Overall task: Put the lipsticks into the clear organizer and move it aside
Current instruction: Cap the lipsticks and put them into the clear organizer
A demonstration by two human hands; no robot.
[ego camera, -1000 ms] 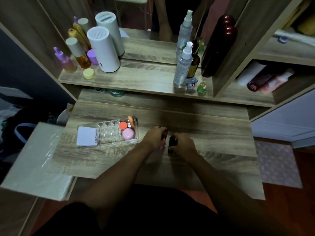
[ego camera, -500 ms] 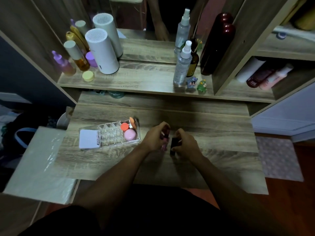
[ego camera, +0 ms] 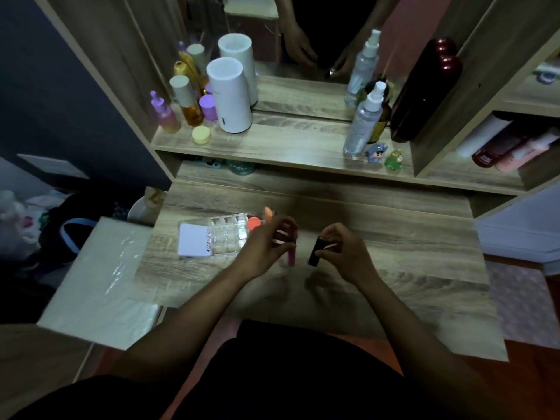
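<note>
Clear organizer [ego camera: 218,234] just left of both lipstick-holding hands [ego camera: 303,247].

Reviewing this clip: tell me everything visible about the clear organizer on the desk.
The clear organizer is a low rectangular tray of see-through plastic, divided into a grid of small square cells. It lies flat on the wooden desk, left of both hands. A white card with print along one edge covers its left end. Most middle cells look empty; an orange round item and a peach tip sit at its right end. The left hand, holding a pink lipstick, overlaps its right edge; contact cannot be told.
</note>
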